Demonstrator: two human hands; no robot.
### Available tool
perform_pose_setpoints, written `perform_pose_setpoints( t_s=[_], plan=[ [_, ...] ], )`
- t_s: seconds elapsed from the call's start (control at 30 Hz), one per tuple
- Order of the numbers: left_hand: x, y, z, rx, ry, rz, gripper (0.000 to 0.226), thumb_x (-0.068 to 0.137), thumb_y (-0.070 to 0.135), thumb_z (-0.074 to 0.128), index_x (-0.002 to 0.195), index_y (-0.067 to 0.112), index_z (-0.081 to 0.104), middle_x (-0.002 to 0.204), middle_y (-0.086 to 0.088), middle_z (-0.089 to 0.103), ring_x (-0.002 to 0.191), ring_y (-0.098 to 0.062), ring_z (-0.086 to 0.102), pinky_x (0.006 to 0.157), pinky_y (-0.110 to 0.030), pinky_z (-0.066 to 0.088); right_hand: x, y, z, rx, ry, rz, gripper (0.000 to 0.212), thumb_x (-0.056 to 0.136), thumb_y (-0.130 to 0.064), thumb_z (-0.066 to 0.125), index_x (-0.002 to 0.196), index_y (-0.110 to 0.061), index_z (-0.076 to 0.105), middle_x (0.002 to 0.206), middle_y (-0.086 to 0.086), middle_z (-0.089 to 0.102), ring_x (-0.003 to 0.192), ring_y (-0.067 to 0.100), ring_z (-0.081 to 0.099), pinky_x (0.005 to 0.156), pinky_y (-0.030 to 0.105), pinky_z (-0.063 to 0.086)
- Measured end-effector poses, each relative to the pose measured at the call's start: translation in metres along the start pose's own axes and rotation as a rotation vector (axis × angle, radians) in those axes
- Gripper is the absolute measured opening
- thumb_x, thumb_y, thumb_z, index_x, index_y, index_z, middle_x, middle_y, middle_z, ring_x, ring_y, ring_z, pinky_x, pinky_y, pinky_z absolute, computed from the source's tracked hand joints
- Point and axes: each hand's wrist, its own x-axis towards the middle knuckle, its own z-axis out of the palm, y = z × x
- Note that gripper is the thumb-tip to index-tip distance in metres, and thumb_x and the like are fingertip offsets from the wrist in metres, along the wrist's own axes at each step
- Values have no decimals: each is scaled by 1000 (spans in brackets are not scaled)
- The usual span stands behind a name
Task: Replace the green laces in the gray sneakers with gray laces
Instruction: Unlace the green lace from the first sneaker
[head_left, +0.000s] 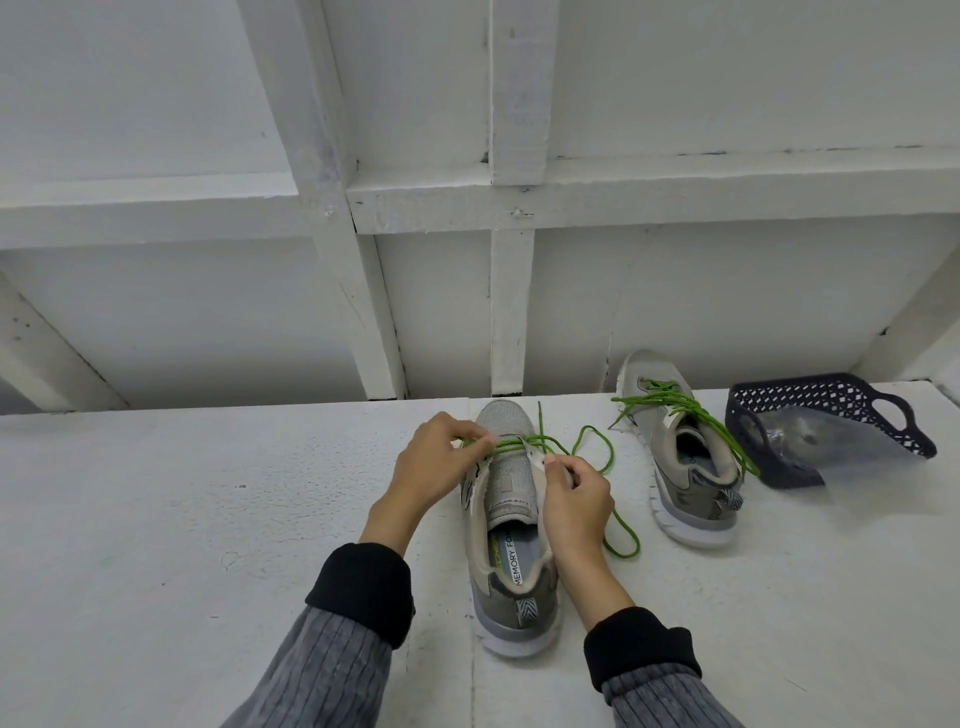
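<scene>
We see two gray sneakers on a white surface (208, 519). The near sneaker (511, 525) stands toe away from us, its green lace (597, 447) mostly unthreaded and trailing in loops to its right. The left hand (434, 462) pinches the lace crossings near the toe, fingers curled on the lace. The right hand (574, 499) pinches at the right eyelet row; what its fingers clamp we cannot tell. The far sneaker (685, 457), still green-laced, lies beside a tipped dark basket (831, 415).
</scene>
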Motion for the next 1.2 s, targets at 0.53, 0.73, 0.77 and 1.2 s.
perform_pose_setpoints(
  t_s=[0.53, 0.73, 0.77, 1.2],
  plan=[
    [-5, -8, 11, -1238, 260, -224, 24, 105, 11, 38, 83, 9, 46, 68, 1, 51, 54, -9, 51, 63, -24, 57, -2, -1, -2, 27, 0, -15, 12, 93, -13, 61, 82, -15, 66, 74, -8, 63, 73, 0, 56, 58, 0, 39],
    [-18, -43, -6, -521, 359, -145, 19, 104, 22, 44, 86, 16, 47, 80, 2, 52, 68, -11, 43, 63, -24, 36, -1, 0, -3, 25, -4, -7, 11, 93, -15, 60, 85, -14, 67, 76, -7, 63, 74, -1, 55, 57, -1, 38],
    [-20, -48, -6, -443, 336, -130, 19, 103, 22, 47, 87, 14, 50, 80, 1, 54, 72, -12, 46, 67, -24, 38, -1, 0, -2, 21, -5, -11, 11, 93, -15, 60, 85, -14, 67, 77, -6, 64, 74, -1, 56, 57, -1, 37],
    [5, -30, 21, 335, 233, 125, 18, 97, 36, 56, 107, 38, 72, 124, 14, 58, 123, -15, 40, 97, -36, 22, -5, -4, -4, 7, -49, -44, 10, 90, -13, 65, 82, -18, 68, 75, -12, 64, 73, -3, 57, 58, 0, 39]
  ],
)
